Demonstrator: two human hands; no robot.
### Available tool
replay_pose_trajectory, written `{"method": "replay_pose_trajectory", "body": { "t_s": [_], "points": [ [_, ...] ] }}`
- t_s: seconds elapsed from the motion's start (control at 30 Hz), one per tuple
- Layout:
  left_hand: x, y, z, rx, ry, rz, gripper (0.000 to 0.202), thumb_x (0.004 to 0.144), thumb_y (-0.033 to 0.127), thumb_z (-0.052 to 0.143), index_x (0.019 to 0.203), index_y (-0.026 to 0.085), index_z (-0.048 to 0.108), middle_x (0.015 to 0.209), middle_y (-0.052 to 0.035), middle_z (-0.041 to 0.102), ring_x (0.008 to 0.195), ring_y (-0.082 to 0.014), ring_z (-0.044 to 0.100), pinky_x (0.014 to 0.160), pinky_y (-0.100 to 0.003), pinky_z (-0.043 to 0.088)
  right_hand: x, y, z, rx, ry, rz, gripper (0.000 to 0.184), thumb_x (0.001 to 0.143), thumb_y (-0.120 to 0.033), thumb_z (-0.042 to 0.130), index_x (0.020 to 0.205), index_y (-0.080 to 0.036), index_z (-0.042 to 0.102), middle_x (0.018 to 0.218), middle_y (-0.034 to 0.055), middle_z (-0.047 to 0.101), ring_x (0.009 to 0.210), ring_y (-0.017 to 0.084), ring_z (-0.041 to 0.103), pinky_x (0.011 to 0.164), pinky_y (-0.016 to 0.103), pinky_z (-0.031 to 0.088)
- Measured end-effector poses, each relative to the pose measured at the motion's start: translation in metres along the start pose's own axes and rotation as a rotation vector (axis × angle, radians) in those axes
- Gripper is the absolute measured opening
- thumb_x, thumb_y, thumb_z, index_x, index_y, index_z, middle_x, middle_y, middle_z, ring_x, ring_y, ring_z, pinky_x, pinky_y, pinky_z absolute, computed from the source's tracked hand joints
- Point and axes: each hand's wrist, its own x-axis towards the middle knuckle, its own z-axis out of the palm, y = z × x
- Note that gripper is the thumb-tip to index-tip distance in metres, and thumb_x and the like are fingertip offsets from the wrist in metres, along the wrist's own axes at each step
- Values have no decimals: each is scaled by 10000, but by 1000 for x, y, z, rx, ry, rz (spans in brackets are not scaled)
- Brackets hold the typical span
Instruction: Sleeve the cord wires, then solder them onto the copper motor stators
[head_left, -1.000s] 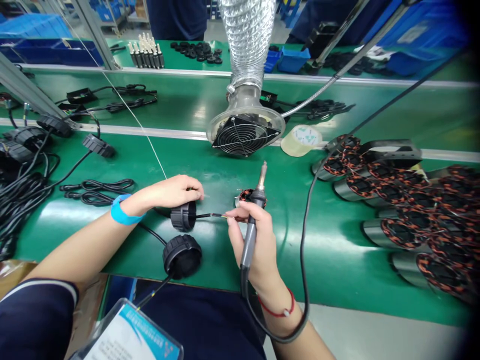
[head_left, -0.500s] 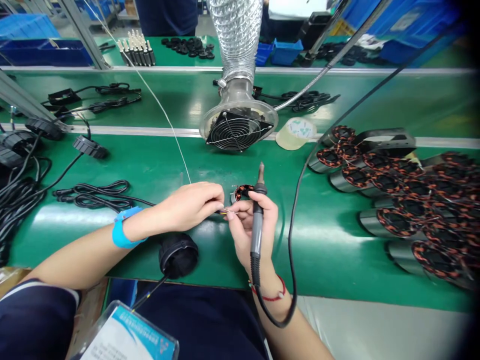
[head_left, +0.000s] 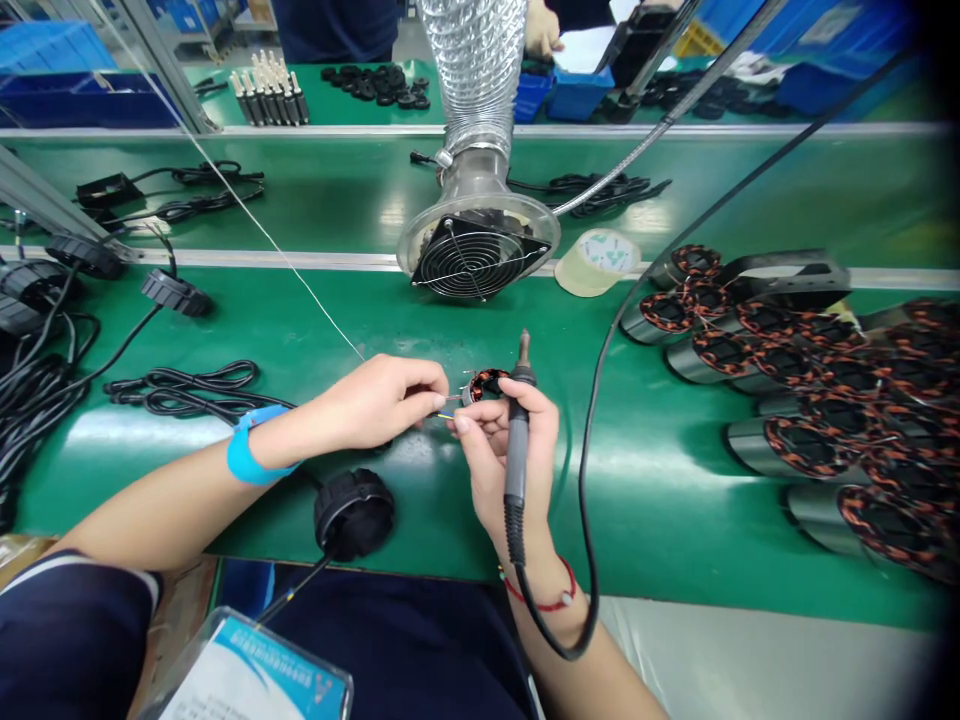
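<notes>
My right hand (head_left: pixel 486 468) is closed around a soldering iron (head_left: pixel 516 455), its tip pointing up and away from me. The thumb and a finger of that hand also pinch thin coloured wires (head_left: pixel 446 415), yellow and blue. My left hand (head_left: pixel 386 400) is closed in a pinch on a thin wire end beside them. A thin strand of solder wire (head_left: pixel 315 298) runs from the upper left down to my left hand. Just beyond the fingertips stands a copper-wound stator (head_left: pixel 472 390), partly hidden by my right hand. A black round cap (head_left: pixel 352 515) with a cable lies below my left wrist.
Several stators (head_left: pixel 795 445) stand at right. A fume extractor fan (head_left: pixel 472 262) hangs ahead, beside a tape roll (head_left: pixel 598 262). Black cables (head_left: pixel 187 388) and round caps (head_left: pixel 176 292) lie at left. The iron's cord (head_left: pixel 589 470) loops on the right. A co-worker's hand (head_left: pixel 541 28) shows at the back.
My fingertips have drawn slightly apart, and the coloured wires show more between them. The solder strand's lower end has shifted left. A co-worker's hand has appeared at the back.
</notes>
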Motion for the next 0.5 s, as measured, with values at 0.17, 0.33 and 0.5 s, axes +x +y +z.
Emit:
{"method": "replay_pose_trajectory", "body": {
  "t_s": [0.17, 0.33, 0.5],
  "points": [
    [11, -1, -5, -28, -51, -7, 173, 855, 235, 494, 741, 142, 584, 600, 48, 505, 553, -74, 422, 572, -200, 319, 6, -1, -7, -32, 39, -9, 448, 827, -181, 623, 1214, -263, 412, 930, 12, 641, 848, 147, 650, 750, 320, 540],
    [9, -2, -5, -21, -120, 27, 174, 858, 236, 486, 767, 144, 603, 631, 45, 516, 569, -70, 417, 563, -195, 313, 15, -3, -8, -4, 37, -8, 426, 835, -189, 624, 1207, -268, 433, 873, -15, 641, 826, 139, 644, 782, 331, 522],
    [10, -4, -7, -89, -152, -10, 180, 863, 262, 502, 797, 146, 623, 641, 37, 562, 568, -72, 471, 562, -189, 336, 17, -3, 0, 45, 32, 42, 371, 846, -223, 624, 1172, -257, 449, 770, -45, 652, 701, 127, 638, 712, 310, 520]
  ]
}}
